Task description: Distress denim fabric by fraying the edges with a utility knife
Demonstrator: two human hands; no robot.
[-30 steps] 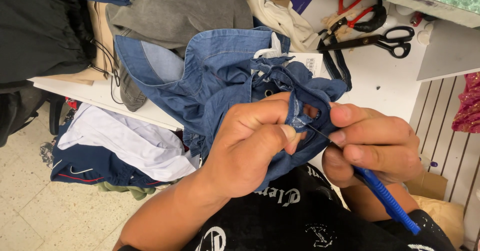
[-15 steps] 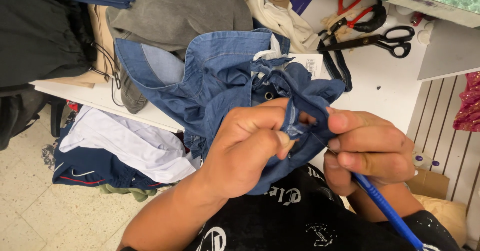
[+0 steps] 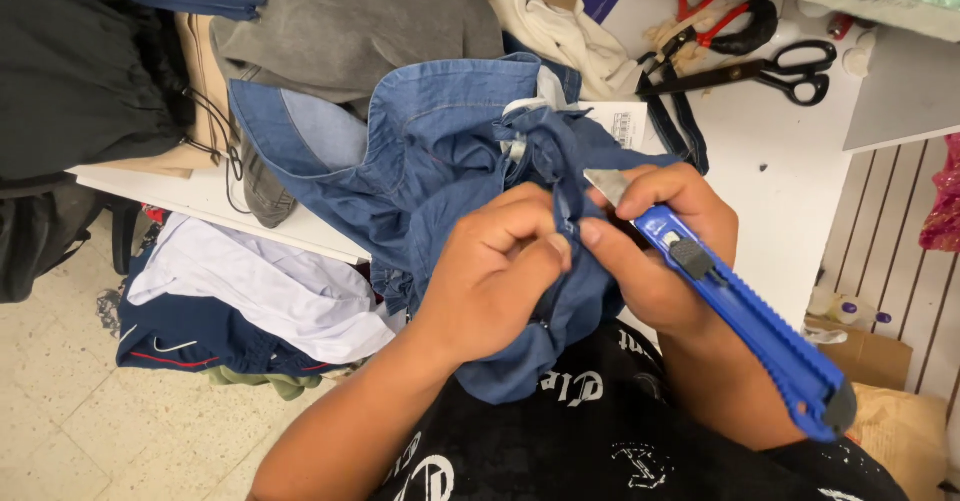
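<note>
Head view: left hand [image 3: 500, 281] pinches a fold of the blue denim garment [image 3: 440, 171] over the white bench [image 3: 770, 171]; right hand [image 3: 655, 251] grips a blue utility knife [image 3: 740, 311], blade seemingly touching the fabric.

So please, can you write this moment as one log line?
left hand: pinches denim shirt | right hand: holds blue cutter, blade out | table: scissors

Two scissors [image 3: 770, 66], one blue utility knife [image 3: 735, 306], one denim garment [image 3: 440, 176]
</note>
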